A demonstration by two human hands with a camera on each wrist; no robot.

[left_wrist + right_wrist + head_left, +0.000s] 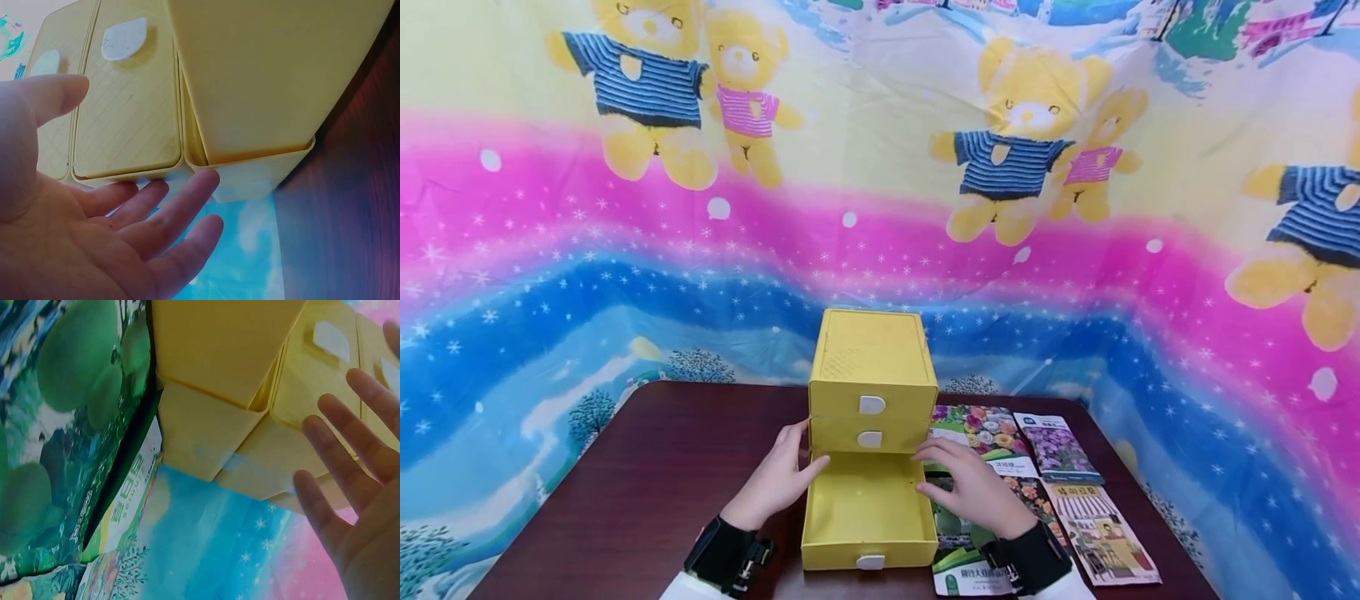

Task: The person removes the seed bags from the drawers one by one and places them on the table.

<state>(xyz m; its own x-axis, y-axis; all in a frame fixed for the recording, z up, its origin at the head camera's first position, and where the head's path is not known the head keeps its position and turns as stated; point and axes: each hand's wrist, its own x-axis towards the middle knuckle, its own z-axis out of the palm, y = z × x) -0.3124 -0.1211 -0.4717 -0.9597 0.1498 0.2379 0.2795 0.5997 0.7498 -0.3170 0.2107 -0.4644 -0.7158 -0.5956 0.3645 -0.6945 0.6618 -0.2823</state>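
Observation:
A yellow three-tier drawer box (pixel 874 348) with white pull tabs stands on the dark table. Its bottom drawer (pixel 869 504) is pulled out toward me, and the two upper drawers are closed. At the box's left side is my left hand (pixel 775 479), fingers extended along the side edge and thumb over the open drawer. My right hand (pixel 976 492) mirrors it on the right, its fingers spread near the box's side in the right wrist view. Neither hand holds anything. Whether the fingertips touch the box, I cannot tell.
Several flower-picture packets (pixel 1060 450) lie to the right of the box, partly under my right hand and forearm. One packet with a shop drawing (pixel 1103 533) is nearest the table's right edge. A printed bear curtain (pixel 865 208) hangs behind the wooden table (pixel 647 475).

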